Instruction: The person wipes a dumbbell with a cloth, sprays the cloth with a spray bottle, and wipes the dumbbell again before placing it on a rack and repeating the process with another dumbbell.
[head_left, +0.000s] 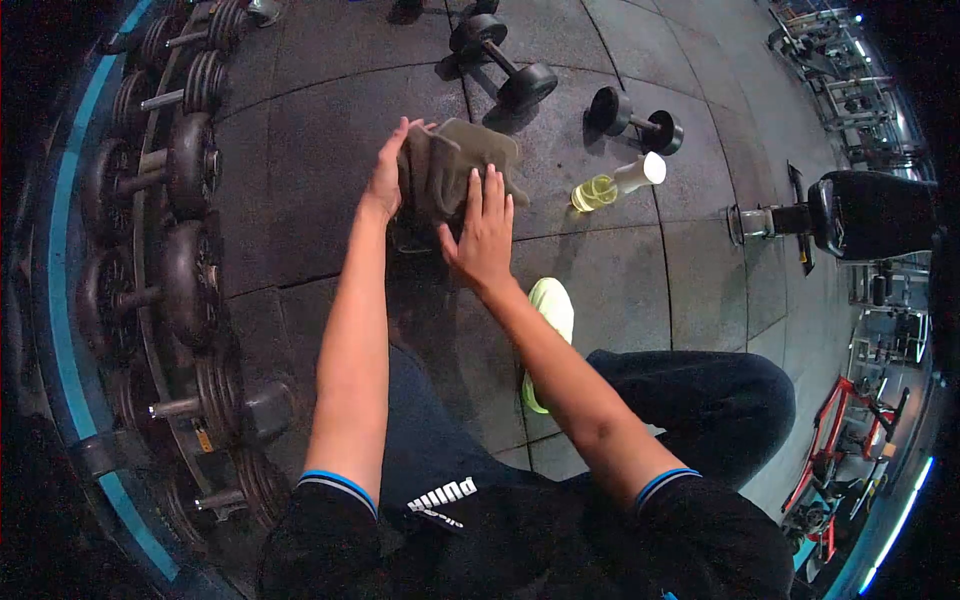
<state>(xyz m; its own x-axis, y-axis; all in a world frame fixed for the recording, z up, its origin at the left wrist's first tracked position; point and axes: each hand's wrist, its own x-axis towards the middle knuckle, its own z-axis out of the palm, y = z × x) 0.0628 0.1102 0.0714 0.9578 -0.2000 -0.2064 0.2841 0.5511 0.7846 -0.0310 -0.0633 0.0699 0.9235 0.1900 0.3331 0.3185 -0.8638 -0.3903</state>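
Observation:
A folded grey-brown cloth (470, 150), thick and in several layers, is between my two hands above the dark floor. Along its left edge, my left hand (388, 170) grips it; the thumb points up and most of the fingers are hidden behind the folds. My right hand (486, 225) lies against the front of the cloth, with its fingers stretched out and the thumb apart. Something dark under the cloth is too hidden to make out. To the right, a spray bottle (597, 192) with yellow liquid and a white top is on the floor, apart from both hands.
Two dumbbells, one larger (503, 62) and one smaller (634, 120), lie on the rubber-tiled floor (600, 270). A rack of heavy dumbbells (190, 280) runs down the left. A black padded bench (870, 215) and gym machines stand at right. My yellow-green shoe (550, 310) is near my right forearm.

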